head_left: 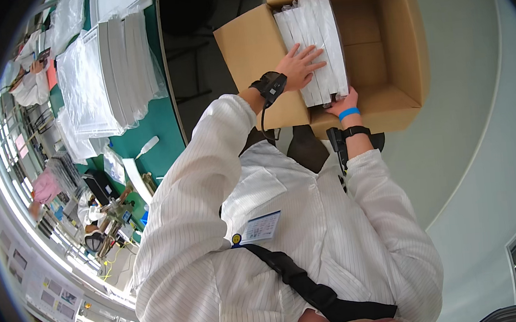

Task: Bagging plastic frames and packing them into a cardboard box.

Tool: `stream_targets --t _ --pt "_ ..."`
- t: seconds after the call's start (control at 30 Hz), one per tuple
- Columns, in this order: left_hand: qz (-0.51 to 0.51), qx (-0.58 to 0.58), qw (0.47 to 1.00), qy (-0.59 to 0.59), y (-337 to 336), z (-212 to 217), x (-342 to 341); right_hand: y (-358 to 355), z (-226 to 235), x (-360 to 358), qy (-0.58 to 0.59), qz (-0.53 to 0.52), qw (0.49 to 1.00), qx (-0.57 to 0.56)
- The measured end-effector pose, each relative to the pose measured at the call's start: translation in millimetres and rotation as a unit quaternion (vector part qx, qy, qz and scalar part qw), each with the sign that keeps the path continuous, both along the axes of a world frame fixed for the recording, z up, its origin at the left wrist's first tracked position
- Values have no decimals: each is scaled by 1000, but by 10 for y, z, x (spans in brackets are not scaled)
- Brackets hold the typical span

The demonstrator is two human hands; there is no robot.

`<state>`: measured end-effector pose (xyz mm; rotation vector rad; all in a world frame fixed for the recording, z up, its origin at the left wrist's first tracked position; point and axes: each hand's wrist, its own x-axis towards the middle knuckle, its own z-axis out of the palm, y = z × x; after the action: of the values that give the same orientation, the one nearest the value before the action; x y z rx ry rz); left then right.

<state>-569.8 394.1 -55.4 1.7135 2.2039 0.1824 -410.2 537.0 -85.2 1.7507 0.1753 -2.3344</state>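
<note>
An open cardboard box (372, 53) sits in front of me. Several flat white panels in clear plastic (310, 24) stand on edge, packed side by side along its left half. My left hand (300, 66) lies over the top edges of these panels with its fingers spread. At the near end of the row, my right hand (345, 102) is closed around the corner of the rightmost panels; some of its fingertips are hidden. Both wrists carry black strapped devices, and a blue band circles the right one.
To the left, a green-topped table (160, 129) bears a stack of bagged white panels (106, 76), with a white bottle (147, 147) nearby. The box's left flap (250, 69) folds outward toward the table. A pale wall (472, 81) curves along the right. Other people work far left.
</note>
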Motion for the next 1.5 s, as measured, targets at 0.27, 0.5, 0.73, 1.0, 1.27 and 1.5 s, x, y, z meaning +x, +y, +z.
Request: stream_targets --t 0.27,0.5,0.73,1.0,1.27,1.5 --pt "50 50 997 -24 166 -26 100 -157 -74 -8 130 -148 980 4" --pt "63 24 997 -26 85 25 211 -165 -169 -52 111 -147 983 11" --pt "65 1 998 -5 -158 204 411 -14 -340 72 -97 29 980 170" --pt "267 99 947 -151 -1064 1161 668 365 -778 244 79 167 861 473" --pt "516 267 806 -108 -2342 2318 477 1017 -1017 423 10 254 826 504" --pt "731 490 320 -352 -3628 2356 28 618 -508 115 53 406 747 525"
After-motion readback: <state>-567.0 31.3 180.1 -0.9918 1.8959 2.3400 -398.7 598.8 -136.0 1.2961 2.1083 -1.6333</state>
